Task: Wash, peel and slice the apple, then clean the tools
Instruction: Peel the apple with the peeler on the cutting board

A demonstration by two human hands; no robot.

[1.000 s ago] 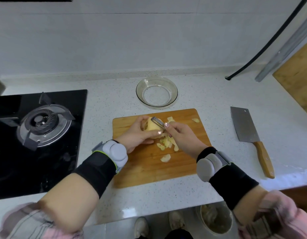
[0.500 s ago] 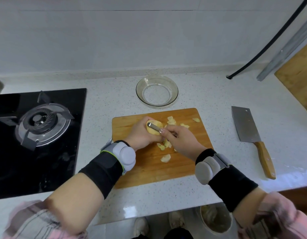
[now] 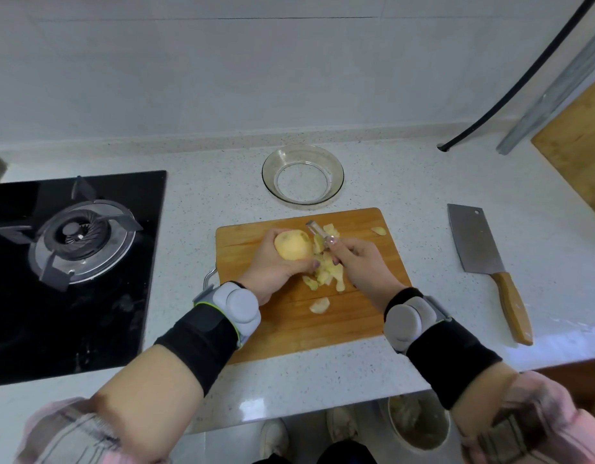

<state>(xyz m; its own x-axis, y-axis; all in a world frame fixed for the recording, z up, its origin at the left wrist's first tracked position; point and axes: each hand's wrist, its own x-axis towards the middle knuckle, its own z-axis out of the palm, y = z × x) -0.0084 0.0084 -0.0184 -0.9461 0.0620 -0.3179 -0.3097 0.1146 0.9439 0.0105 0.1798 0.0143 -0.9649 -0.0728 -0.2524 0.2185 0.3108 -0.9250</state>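
over the cutting board [image 3: 366, 326], apple [image 3: 294, 244] is gripped w/ curled fingers by left hand [image 3: 272, 262] & peeler [image 3: 318, 232] pinched by right hand [image 3: 363, 266], prob. so peels [image 3: 326, 276] are caught on wood, cleaver [image 3: 473, 242] kept aside for slicing.

The left hand [image 3: 272, 262] covers the lower side of the apple [image 3: 293, 244]. The peeler [image 3: 318, 232] shows only its metal head; its handle is buried in the right hand [image 3: 363, 266]. The peelings [image 3: 326, 272] partly lie under both hands. The hob [image 3: 68, 272] runs off the left edge, and the wooden panel [image 3: 577, 145] off the right. The bin [image 3: 420, 423] below the bench [image 3: 406, 182] is half hidden by its edge, contents blurred.
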